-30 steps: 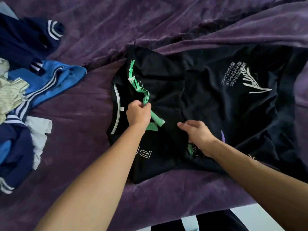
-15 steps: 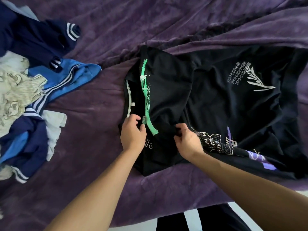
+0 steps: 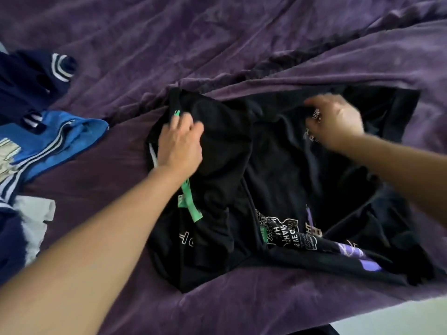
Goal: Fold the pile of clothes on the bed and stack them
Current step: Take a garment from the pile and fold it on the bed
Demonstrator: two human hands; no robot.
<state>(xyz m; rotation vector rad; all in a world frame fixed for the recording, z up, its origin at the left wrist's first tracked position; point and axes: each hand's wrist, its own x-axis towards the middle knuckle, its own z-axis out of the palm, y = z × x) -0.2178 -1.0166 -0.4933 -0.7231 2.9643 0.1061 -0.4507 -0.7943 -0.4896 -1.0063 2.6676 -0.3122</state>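
Black shirt [image 3: 217, 165] with the green print lies mid-bed on the purple bedspread [image 3: 217, 44], partly folded, collar toward the left edge. Its right side overlaps black fabric [image 3: 314, 177] with white and purple print; can't tell if that is the same garment. That fabric runs toward the right edge, and its near hem is close to the bed's near edge, where pale floor [image 3: 399, 317] shows.

Left hand [image 3: 180, 146]: fingers spread and nearly straight, pressing flat on the shirt's far-left corner beside the green print, gripping nothing.

Right hand [image 3: 336, 122]: at the far edge of the black fabric, over the white lettering, fingers curled. Too blurred to tell whether it has hold of the cloth.

Unfolded pile at the left edge, well apart from the shirt: navy garment [image 3: 31, 78] farthest, blue striped garment [image 3: 60, 139] in the middle, white garment [image 3: 36, 213] nearest. A strip of bare bedspread separates pile and shirt; a wide wrinkled stretch lies beyond the shirt's far edge.
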